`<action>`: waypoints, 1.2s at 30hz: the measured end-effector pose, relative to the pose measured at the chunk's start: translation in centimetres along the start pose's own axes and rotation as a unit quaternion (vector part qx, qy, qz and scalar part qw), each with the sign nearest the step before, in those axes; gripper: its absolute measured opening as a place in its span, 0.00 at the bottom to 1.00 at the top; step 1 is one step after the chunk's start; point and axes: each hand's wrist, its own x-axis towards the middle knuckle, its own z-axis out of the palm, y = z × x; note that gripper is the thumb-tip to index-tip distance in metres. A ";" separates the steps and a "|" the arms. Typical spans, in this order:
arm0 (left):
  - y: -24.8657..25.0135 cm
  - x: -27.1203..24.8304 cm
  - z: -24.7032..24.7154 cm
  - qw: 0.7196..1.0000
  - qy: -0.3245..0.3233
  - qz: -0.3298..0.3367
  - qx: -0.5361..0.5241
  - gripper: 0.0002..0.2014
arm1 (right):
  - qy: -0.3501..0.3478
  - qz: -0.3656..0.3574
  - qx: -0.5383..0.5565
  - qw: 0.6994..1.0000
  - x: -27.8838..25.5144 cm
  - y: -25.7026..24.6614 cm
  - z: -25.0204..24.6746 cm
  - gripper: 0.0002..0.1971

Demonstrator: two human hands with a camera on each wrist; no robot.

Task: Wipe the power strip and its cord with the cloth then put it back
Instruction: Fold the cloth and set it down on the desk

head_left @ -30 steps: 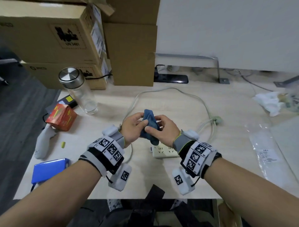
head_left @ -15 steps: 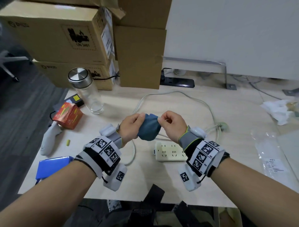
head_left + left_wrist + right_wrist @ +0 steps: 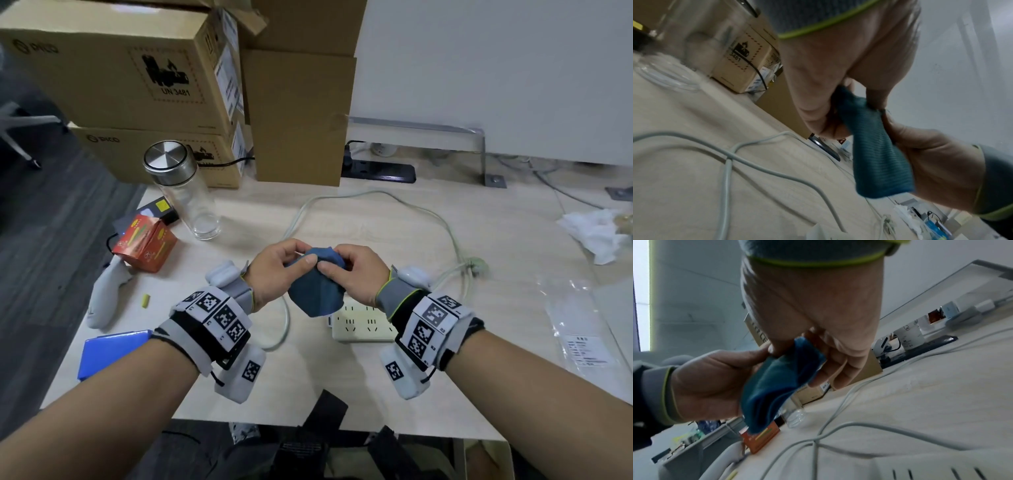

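Observation:
Both hands hold a blue cloth (image 3: 317, 291) in the air above the table. My left hand (image 3: 274, 270) pinches its upper left edge and my right hand (image 3: 349, 270) pinches the upper right edge, thumbs almost touching. The cloth (image 3: 877, 154) hangs down folded between the hands; it also shows as a blue fold (image 3: 774, 386) in the right wrist view. The cream power strip (image 3: 363, 325) lies flat on the table just below the cloth, partly hidden by it and by my right wrist. Its pale cord (image 3: 394, 198) loops across the table behind the hands to a bundled part (image 3: 474, 265) at the right.
Cardboard boxes (image 3: 137, 75) are stacked at the back left, with a glass bottle (image 3: 185, 192) with a steel lid before them. A red carton (image 3: 145, 241), a grey handheld device (image 3: 104, 298) and a blue pad (image 3: 109, 353) lie left. Crumpled tissue (image 3: 596, 233) and a plastic bag (image 3: 579, 329) lie right.
The hands drew the cloth apart half a second ago; now they are close together again, with the cloth folded and hanging lower over the power strip.

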 end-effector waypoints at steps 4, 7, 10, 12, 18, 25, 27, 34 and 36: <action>-0.4 0.0 -0.7 0.987 -0.008 -0.052 -0.153 0.13 | 0.049 0.022 0.120 0.991 0.2 0.0 0.6 0.06; -1.1 -0.2 -1.3 0.967 -0.012 -0.090 -0.237 0.13 | 0.047 0.046 0.199 0.978 0.7 -0.6 1.5 0.08; -1.6 -0.5 -1.8 0.957 0.038 -0.110 -0.267 0.17 | 0.025 0.073 0.228 0.971 1.1 -1.1 2.5 0.09; -1.9 -0.9 -2.4 0.955 0.090 -0.106 -0.260 0.18 | 0.014 0.097 0.233 0.968 1.5 -1.3 3.6 0.12; -3.9 -2.3 -3.7 0.972 0.233 -0.037 -0.009 0.12 | -0.039 0.134 0.251 0.958 2.4 -1.9 7.0 0.11; -8.0 -5.8 -9.9 0.949 0.279 -0.110 0.102 0.16 | -0.104 0.167 0.137 0.971 4.2 -2.2 14.8 0.12; -9.1 -6.5 -11.8 0.939 0.288 -0.129 0.135 0.15 | -0.126 0.172 0.123 0.969 4.4 -2.5 16.7 0.10; -10.1 -6.1 -17.3 0.910 0.337 -0.108 0.218 0.11 | -0.089 0.140 0.110 0.980 7.6 -4.3 21.6 0.08; -10.9 -6.1 -18.7 0.898 0.316 -0.122 0.279 0.11 | -0.096 0.144 0.077 0.982 8.7 -4.0 22.7 0.07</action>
